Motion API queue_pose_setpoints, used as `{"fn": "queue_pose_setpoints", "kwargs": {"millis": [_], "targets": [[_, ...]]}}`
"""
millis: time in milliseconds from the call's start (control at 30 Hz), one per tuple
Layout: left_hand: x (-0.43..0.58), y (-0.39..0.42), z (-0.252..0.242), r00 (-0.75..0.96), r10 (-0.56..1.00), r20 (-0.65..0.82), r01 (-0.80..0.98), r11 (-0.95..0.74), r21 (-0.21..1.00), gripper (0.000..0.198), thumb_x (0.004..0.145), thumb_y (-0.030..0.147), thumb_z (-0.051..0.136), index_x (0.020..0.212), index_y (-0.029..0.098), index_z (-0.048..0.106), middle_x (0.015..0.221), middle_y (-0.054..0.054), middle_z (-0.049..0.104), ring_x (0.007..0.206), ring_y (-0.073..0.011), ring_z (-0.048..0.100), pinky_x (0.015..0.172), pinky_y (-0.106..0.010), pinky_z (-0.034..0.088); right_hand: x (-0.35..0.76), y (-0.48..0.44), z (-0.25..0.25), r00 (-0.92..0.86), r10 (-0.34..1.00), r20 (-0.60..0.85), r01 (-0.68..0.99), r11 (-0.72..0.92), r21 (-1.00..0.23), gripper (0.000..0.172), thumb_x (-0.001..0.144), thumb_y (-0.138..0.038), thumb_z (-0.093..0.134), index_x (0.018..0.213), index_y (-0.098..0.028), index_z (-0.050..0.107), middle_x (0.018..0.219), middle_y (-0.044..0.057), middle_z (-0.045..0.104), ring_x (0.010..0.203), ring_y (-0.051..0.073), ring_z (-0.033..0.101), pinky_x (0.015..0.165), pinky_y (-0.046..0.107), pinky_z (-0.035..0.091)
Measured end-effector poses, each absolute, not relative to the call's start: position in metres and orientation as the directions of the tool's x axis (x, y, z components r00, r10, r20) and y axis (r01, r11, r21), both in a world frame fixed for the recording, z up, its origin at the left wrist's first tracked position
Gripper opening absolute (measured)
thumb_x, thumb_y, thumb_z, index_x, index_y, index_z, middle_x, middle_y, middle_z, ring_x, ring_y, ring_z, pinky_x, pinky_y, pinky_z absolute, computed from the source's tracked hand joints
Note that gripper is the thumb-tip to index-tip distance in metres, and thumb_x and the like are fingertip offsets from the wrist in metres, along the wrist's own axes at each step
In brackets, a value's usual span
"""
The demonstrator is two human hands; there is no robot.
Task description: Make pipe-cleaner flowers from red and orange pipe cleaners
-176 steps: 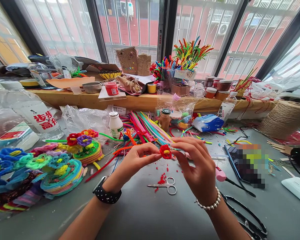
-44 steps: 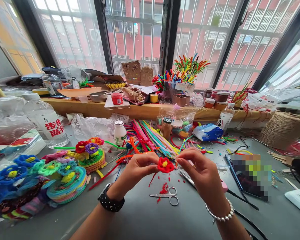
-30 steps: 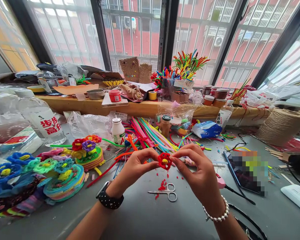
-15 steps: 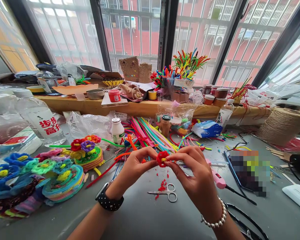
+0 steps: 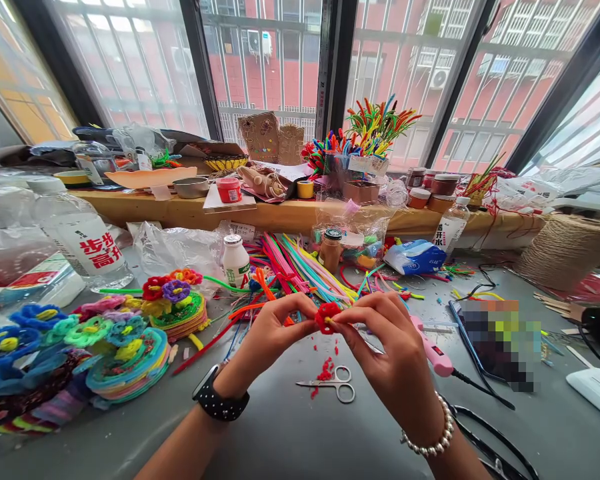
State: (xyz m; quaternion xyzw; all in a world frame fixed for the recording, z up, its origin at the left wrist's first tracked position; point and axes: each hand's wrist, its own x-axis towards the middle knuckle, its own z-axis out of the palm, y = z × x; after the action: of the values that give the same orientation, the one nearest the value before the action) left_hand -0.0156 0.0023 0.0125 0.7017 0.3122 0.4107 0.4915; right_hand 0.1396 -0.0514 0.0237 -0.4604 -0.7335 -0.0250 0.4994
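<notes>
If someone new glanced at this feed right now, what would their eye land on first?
Probably the small red flower at mid-picture, pinched in the left hand, with the right hand at its yellow middle. Next, perhaps, the heap of fuzzy, many-colored flowers on the table's left side. Farther back, the bright upright bunch of fuzzy stems stands out before the window.

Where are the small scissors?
The small scissors lie on the table, slightly right of centre and below the held flower in the head view, among red scraps.
</notes>
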Motion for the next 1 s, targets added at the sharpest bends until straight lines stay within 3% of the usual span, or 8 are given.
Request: {"fn": "queue_pose_setpoints", "kwargs": {"millis": [333,433,533,733,1000], "targets": [[-0.015,0.003,0.012,0.463,0.847,0.262,0.054,-0.322,0.945,0.013,0.068,0.026,0.059,0.065,0.014,0.059,0.07,-0.003,0.056,0.069,-0.0152,0.052,0.062,-0.026,0.043,0.139,-0.051,0.023,-0.066,0.679,0.731,0.701,0.553,-0.45,0.007,0.073,-0.016,0.054,0.074,-0.021,0.06,0.072,0.003,0.054,0.072,0.018,0.048,0.067,0.033,0.039],[-0.016,0.005,0.012,0.452,0.843,0.291,0.019,-0.335,0.942,0.012,0.068,0.026,0.059,0.064,0.015,0.058,0.075,-0.004,0.056,0.073,-0.0165,0.052,0.064,-0.027,0.043,0.141,-0.051,0.023,0.058,0.711,0.701,0.639,0.513,-0.574,0.01,0.074,-0.023,0.054,0.083,-0.02,0.055,0.076,0.002,0.051,0.068,0.015,0.046,0.063,0.03,0.039],[-0.017,0.006,0.013,0.463,0.823,0.329,-0.034,-0.354,0.934,0.01,0.068,0.024,0.059,0.063,0.015,0.058,0.082,-0.005,0.054,0.079,-0.0179,0.051,0.068,-0.029,0.042,0.145,-0.049,0.023,0.185,0.791,0.583,0.517,0.426,-0.743,0.012,0.078,-0.03,0.047,0.083,-0.019,0.05,0.072,0.0,0.047,0.06,0.012,0.043,0.056,0.026,0.038],[-0.017,0.005,0.014,0.55,0.772,0.318,0.031,-0.4,0.916,0.005,0.069,0.021,0.058,0.069,0.017,0.062,0.085,-0.004,0.053,0.088,-0.0188,0.049,0.078,-0.031,0.038,0.144,-0.044,0.021,0.017,0.939,0.344,0.287,0.325,-0.901,0.023,0.078,-0.038,0.046,0.07,-0.017,0.052,0.058,-0.002,0.048,0.05,0.009,0.041,0.045,0.021,0.034],[-0.016,0.006,0.01,0.501,0.792,0.349,0.138,-0.471,0.871,0.008,0.068,0.026,0.059,0.069,0.019,0.062,0.094,-0.005,0.053,0.097,-0.0204,0.045,0.085,-0.032,0.034,0.145,-0.041,0.017,0.033,0.95,0.31,0.281,0.289,-0.915,0.019,0.072,-0.035,0.055,0.067,-0.016,0.056,0.055,-0.001,0.053,0.049,0.01,0.045,0.046,0.022,0.037]]}}
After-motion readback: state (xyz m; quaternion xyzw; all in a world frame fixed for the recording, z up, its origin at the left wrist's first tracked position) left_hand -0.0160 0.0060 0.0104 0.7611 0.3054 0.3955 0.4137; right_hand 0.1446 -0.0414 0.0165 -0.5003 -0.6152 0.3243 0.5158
